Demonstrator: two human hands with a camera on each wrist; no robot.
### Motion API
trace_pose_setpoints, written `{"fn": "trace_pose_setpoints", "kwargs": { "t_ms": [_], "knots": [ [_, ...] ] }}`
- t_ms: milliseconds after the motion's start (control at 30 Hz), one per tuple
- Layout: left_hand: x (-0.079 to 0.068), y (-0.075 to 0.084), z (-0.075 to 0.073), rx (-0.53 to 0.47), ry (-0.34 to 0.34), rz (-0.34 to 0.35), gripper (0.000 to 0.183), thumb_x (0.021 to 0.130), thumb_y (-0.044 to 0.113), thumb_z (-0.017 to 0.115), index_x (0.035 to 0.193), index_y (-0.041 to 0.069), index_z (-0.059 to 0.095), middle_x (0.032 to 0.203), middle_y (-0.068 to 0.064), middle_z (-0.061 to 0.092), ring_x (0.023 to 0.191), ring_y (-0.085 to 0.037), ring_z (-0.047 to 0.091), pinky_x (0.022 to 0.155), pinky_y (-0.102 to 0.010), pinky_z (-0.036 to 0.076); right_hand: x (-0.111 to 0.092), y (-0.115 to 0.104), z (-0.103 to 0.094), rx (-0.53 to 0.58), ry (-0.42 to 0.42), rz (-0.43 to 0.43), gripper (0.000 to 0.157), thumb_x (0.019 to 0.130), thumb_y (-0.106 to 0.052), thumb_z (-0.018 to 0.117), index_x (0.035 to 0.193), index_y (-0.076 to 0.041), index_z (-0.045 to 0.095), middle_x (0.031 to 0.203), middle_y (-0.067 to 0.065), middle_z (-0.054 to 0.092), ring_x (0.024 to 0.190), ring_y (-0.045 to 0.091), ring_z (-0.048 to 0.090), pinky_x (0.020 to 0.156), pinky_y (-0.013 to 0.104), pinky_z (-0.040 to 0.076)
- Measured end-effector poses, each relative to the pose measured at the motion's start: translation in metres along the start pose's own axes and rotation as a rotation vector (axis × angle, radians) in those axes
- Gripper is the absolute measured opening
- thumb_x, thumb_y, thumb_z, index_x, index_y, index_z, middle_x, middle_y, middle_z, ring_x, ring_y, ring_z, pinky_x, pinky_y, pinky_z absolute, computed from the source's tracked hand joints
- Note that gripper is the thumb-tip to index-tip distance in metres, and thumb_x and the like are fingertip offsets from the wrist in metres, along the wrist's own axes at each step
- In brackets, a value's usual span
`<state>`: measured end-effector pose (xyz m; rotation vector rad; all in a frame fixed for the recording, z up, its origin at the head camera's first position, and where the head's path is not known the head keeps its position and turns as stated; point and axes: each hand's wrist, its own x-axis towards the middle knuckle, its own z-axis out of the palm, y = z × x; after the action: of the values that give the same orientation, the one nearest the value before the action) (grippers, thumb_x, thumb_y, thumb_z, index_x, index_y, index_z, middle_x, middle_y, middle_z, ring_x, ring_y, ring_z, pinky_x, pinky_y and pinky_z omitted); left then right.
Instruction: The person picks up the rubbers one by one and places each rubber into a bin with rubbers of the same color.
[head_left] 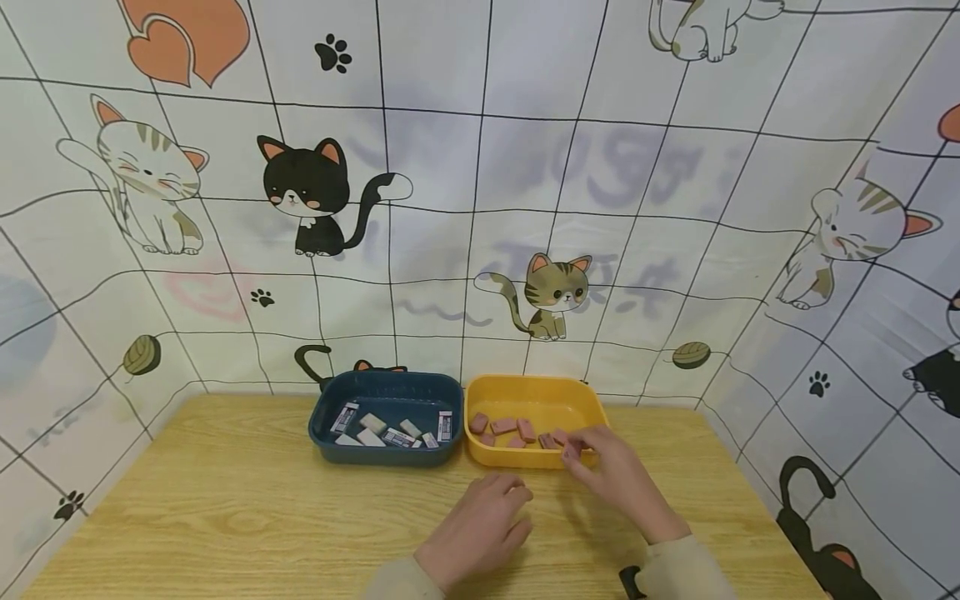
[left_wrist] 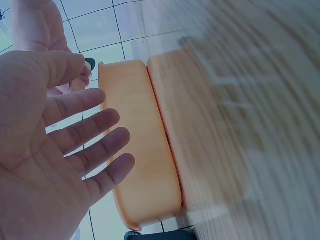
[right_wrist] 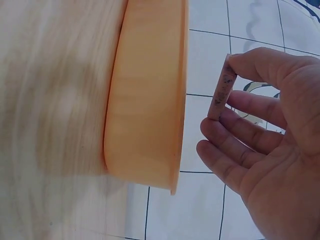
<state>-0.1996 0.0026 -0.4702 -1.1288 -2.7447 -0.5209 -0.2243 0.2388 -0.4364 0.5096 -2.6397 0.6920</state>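
Observation:
My right hand [head_left: 615, 475] is over the front right corner of a yellow bin [head_left: 506, 456]. Between its thumb and fingers it pinches a pink eraser [right_wrist: 222, 90] with dark smudges, seen edge-on above the bin's rim in the right wrist view. Several more pink erasers [head_left: 526, 430] lie on the yellow bin's floor. My left hand [head_left: 476, 525] hovers before the bin's front wall, holding nothing. In the left wrist view its fingers [left_wrist: 107, 145] are spread and relaxed beside that wall.
A dark blue bin [head_left: 382, 456] stands directly left of the yellow one, with several white erasers [head_left: 372, 422] inside, some in printed sleeves. Both bins sit at the back of a wood-grain table [head_left: 225, 508], against a cat-print cloth [head_left: 427, 250] that also rises at the sides.

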Motion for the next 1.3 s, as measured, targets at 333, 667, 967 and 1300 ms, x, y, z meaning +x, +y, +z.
{"fn": "trace_pose_setpoints", "kwargs": {
  "t_ms": [333, 667, 967, 1300],
  "knots": [
    [0.008, 0.003, 0.001, -0.015, -0.051, -0.027, 0.033, 0.104, 0.033, 0.060, 0.128, 0.014, 0.070, 0.131, 0.001, 0.065, 0.120, -0.018, 0.057, 0.103, -0.041, 0.049, 0.024, 0.007, 0.008, 0.014, -0.071, 0.044, 0.012, 0.090, -0.013, 0.080, 0.095, -0.009, 0.070, 0.087, -0.002, 0.062, 0.087, 0.020, 0.062, 0.084, 0.044, 0.056],
    [0.016, -0.001, 0.003, -0.038, -0.043, -0.036, 0.033, 0.104, 0.031, 0.060, 0.128, 0.011, 0.070, 0.127, 0.000, 0.065, 0.117, -0.017, 0.058, 0.105, -0.041, 0.048, 0.041, 0.016, 0.019, 0.087, -0.136, 0.099, 0.018, 0.093, -0.027, 0.078, 0.084, -0.018, 0.065, 0.086, -0.004, 0.061, 0.101, 0.031, 0.065, 0.090, 0.049, 0.054],
    [0.018, -0.002, 0.006, 0.007, 0.009, 0.002, 0.030, 0.102, 0.029, 0.062, 0.124, 0.011, 0.071, 0.120, 0.001, 0.065, 0.112, -0.016, 0.058, 0.099, -0.037, 0.049, 0.065, 0.020, 0.036, 0.023, -0.179, 0.219, 0.015, 0.094, -0.021, 0.075, 0.083, -0.015, 0.066, 0.092, 0.001, 0.064, 0.104, 0.029, 0.063, 0.095, 0.050, 0.053],
    [0.023, -0.002, 0.009, 0.004, -0.005, -0.014, 0.029, 0.102, 0.030, 0.063, 0.122, 0.011, 0.071, 0.117, 0.001, 0.065, 0.108, -0.016, 0.056, 0.099, -0.037, 0.049, 0.080, 0.023, 0.047, -0.028, -0.204, 0.265, 0.014, 0.092, -0.018, 0.076, 0.088, -0.008, 0.068, 0.087, 0.004, 0.063, 0.084, 0.022, 0.056, 0.079, 0.038, 0.049]
  ]
}}
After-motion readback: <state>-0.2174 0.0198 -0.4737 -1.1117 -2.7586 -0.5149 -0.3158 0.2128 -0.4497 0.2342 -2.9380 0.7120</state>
